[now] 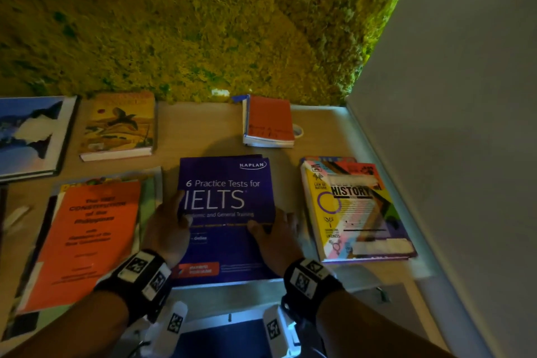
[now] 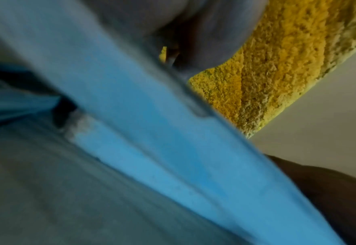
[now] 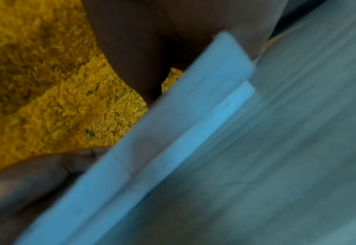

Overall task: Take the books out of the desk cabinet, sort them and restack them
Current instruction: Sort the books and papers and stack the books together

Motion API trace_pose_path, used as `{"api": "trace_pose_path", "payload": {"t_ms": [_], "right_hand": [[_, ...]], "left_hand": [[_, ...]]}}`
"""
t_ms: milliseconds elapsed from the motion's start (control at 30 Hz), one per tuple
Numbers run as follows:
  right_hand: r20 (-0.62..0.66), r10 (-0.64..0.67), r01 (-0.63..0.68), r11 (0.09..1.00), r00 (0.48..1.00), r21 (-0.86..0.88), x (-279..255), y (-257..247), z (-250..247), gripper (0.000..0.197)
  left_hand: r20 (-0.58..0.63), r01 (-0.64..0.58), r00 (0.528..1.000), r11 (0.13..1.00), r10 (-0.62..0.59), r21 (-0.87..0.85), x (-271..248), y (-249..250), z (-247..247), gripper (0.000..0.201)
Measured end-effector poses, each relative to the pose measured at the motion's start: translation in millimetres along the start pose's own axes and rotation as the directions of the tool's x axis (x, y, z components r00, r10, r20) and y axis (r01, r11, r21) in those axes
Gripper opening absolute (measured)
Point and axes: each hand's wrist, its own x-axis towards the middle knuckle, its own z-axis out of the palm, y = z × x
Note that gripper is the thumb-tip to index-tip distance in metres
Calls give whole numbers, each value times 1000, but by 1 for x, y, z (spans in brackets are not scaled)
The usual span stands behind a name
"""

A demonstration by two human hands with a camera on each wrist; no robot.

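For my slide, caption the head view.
Both hands, left hand and right hand, grip the purple IELTS book among sorted books on the desk.

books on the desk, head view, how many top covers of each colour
orange or red: 2, Constitution book, small book
purple: 1, IELTS book
yellow: 1, bird book
blue: 1, landscape book
multicolour: 1, History book
total: 6

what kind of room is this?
Likely a study or office corner: a light wooden desk against a yellow-green moss wall panel, with books spread out, including a purple IELTS practice-test book.
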Motion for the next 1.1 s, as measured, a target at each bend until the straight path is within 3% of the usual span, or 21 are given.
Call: {"api": "trace_pose_path", "payload": {"t_ms": [100,267,333,400,467,500,600,700,767,867,933,1000,1100], "right_hand": [[6,-7,7,999,1000,-36,4,0,-4,86],[149,-50,53,999,988,-14,7,-11,-27,88],[145,-136,136,991,980,11,6,-13,-45,70],[63,-173,175,984,983,-25,8,-9,-76,49],[-91,-192,186,981,977,-62,13,3,-118,37],[-174,-194,182,980,966,-84,15,13,-139,35],[-314,-87,27,981,945,-190,22,53,-188,41],[-214,73,-112,977,974,-180,28,103,-202,64],[-141,77,-97,985,987,-142,21,117,-200,72],[-167,98,-114,989,981,-91,12,118,-203,60],[-182,141,-154,986,973,-59,12,118,-201,54],[-192,147,-159,986,970,-47,17,117,-202,57],[-173,161,-162,987,972,14,23,116,-204,67]], "left_hand": [[-22,8,1000,1000,-8,18,7,-1,4,54],[-73,-48,996,998,52,51,13,8,5,47],[-145,-124,980,989,135,83,3,30,6,50],[-136,-288,949,958,285,-5,-13,65,16,52],[11,-404,912,905,409,-137,-25,100,42,55],[125,-395,894,889,430,-233,-33,120,55,60],[367,-263,822,862,435,-433,-36,153,107,67],[519,-100,779,886,353,-452,-29,168,142,73],[543,-10,785,883,298,-470,-17,164,161,72],[563,209,820,860,105,-466,-33,178,148,60],[588,349,809,805,0,-480,-39,178,147,42],[617,420,787,739,-6,-527,-43,176,147,30],[636,465,770,640,48,-611,-46,175,143,29]]}}
